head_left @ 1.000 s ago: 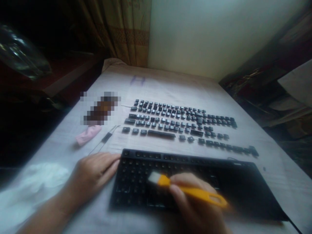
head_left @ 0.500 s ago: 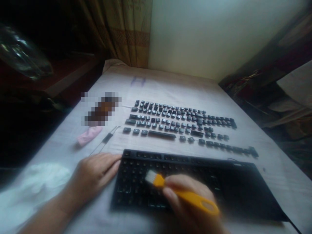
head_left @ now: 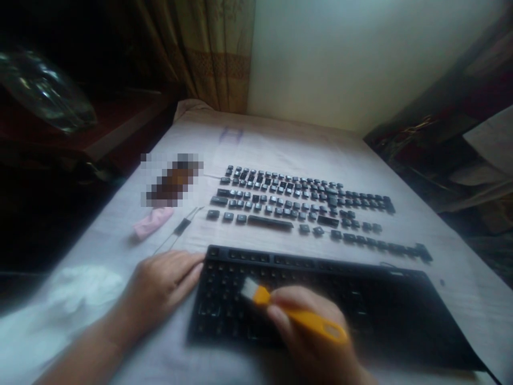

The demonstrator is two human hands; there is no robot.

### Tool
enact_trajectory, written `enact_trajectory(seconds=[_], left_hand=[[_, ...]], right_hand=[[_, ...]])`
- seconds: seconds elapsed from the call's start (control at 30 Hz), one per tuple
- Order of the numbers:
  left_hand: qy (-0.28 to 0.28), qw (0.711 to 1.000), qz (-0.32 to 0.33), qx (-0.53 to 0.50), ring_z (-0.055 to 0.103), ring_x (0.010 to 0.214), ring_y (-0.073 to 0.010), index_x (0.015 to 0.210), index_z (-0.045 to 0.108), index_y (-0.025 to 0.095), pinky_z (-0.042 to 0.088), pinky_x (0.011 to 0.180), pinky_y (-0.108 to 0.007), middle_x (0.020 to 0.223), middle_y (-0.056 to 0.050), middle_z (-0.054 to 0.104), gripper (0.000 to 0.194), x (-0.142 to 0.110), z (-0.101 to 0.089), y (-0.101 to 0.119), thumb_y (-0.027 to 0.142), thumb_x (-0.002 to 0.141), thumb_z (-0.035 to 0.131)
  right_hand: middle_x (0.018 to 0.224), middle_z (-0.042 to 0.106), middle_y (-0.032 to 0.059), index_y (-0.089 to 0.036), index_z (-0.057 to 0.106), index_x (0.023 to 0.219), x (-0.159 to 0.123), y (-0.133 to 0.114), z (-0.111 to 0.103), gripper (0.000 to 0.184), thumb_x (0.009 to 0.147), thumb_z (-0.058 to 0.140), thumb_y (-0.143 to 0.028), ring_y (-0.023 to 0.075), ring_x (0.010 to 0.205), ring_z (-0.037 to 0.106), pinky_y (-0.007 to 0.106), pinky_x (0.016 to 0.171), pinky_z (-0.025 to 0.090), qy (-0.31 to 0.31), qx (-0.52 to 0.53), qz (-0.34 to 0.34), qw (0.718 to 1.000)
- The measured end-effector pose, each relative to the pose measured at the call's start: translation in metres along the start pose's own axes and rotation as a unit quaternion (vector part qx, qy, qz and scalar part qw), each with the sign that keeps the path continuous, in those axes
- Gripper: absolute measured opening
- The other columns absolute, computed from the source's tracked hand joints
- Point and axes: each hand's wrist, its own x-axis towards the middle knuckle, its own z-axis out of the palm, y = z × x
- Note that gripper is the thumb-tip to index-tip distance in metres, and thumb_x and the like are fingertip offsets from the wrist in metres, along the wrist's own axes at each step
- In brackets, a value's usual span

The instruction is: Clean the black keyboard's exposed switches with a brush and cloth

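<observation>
We find the keyboard (head_left: 401, 321) at the near side of the cloth-covered desk (head_left: 304, 139), most of its left part stripped to bare key sockets. Our right hand (head_left: 316, 315) has its fingers closed around an orange brush (head_left: 262, 295), the pale bristles (head_left: 249, 289) angled left over the sockets; blur prevents us from confirming contact. Our left hand (head_left: 160, 278) lies at the keyboard's far left corner, fingers close together and touching or nearly touching the edge; we cannot tell whether they grip it. Loose keycaps (head_left: 270, 222) lie in rows beyond the keyboard, and a wire tool (head_left: 183, 226) and a pink item (head_left: 153, 223) lie beyond the left hand, with a white cloth (head_left: 88, 286) to its left. We note the following risks. Should the left hand bear only lightly on the corner, a hard stroke could slide the keyboard far and push it into the nearest keycaps, upsetting their order. Bristles pressed too deep could snag on a socket, shed hairs or drive dirt further in. A wide sweep could flick debris among the keycaps. A tug on the cable (head_left: 489, 376) at the near right corner could swing the keyboard askew.
</observation>
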Motion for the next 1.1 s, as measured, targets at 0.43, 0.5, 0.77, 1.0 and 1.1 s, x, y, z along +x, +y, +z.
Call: enact_trajectory(seconds=[0.43,0.5,0.77,1.0,1.1], left_hand=[[0.007,1.0,0.01,-0.009,0.073,0.076,-0.014,0.117,0.067,0.024,0.055,0.064,-0.026,0.089,0.001,0.076,0.025,0.001,0.001,0.0,0.029,0.101,0.049],[0.003,1.0,0.004,-0.012,0.072,0.076,-0.0142,0.115,0.067,0.024,0.055,0.064,-0.027,0.089,0.002,0.076,0.024,0.0,0.002,0.0,0.029,0.1,0.049],[0.009,1.0,-0.003,-0.021,0.072,0.074,-0.0139,0.108,0.069,0.023,0.053,0.064,-0.026,0.086,0.001,0.076,0.022,0.0,0.002,0.0,0.028,0.099,0.05],[0.005,1.0,0.001,-0.004,0.071,0.075,-0.0128,0.108,0.068,0.022,0.052,0.064,-0.025,0.085,0.002,0.075,0.023,0.0,0.002,0.0,0.029,0.101,0.048],[0.004,1.0,-0.002,-0.009,0.071,0.075,-0.0129,0.108,0.068,0.022,0.052,0.064,-0.025,0.086,0.002,0.075,0.023,0.0,0.002,0.001,0.03,0.1,0.048]], right_hand=[[0.077,0.075,-0.001,-0.022,0.064,0.096,0.002,-0.006,-0.004,0.005,0.098,0.06,-0.024,0.0121,0.063,0.072,0.019,0.063,0.057,-0.039,0.045,0.021,0.998],[0.076,0.076,-0.0003,-0.021,0.064,0.095,0.007,-0.008,-0.004,0.007,0.099,0.06,-0.025,0.0118,0.062,0.073,0.017,0.063,0.057,-0.047,0.032,0.002,0.998],[0.065,0.073,-0.0004,-0.02,0.066,0.082,0.02,-0.013,0.01,0.032,0.105,0.052,-0.037,0.0111,0.053,0.071,0.016,0.053,0.054,-0.003,0.03,-0.009,1.0],[0.07,0.074,-0.0006,-0.02,0.066,0.089,0.011,-0.009,0.013,0.022,0.103,0.055,-0.035,0.011,0.057,0.071,0.017,0.058,0.055,0.02,0.066,0.017,0.997],[0.071,0.075,0.0001,-0.02,0.066,0.088,0.013,-0.009,0.012,0.02,0.101,0.058,-0.031,0.0119,0.057,0.072,0.018,0.058,0.055,0.01,0.036,0.007,0.999]])
